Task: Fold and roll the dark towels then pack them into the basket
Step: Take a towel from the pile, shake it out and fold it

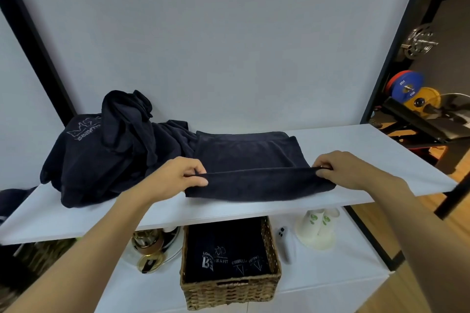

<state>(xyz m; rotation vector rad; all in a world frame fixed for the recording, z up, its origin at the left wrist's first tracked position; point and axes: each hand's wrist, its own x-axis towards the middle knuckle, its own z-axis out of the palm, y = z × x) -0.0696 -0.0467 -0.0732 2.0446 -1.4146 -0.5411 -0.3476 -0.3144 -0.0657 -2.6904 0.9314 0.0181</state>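
Dark towel [249,157] lies on the surface [368,150], long axis left to right. Left hand [178,175] pinches its near edge at one end, right hand [340,168] at the other. The rest extends away from the person. Basket [229,292] stands below.

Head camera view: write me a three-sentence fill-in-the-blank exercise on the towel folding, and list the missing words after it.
1. The left hand and the right hand both pinch the flat dark navy ____ lying on the white tabletop.
2. The crumpled heap of dark towels lies to the ____ of that flat piece.
3. The white paper cups with green print stand to the ____ of the brown woven wicker basket.

Missing words: towel; left; right.
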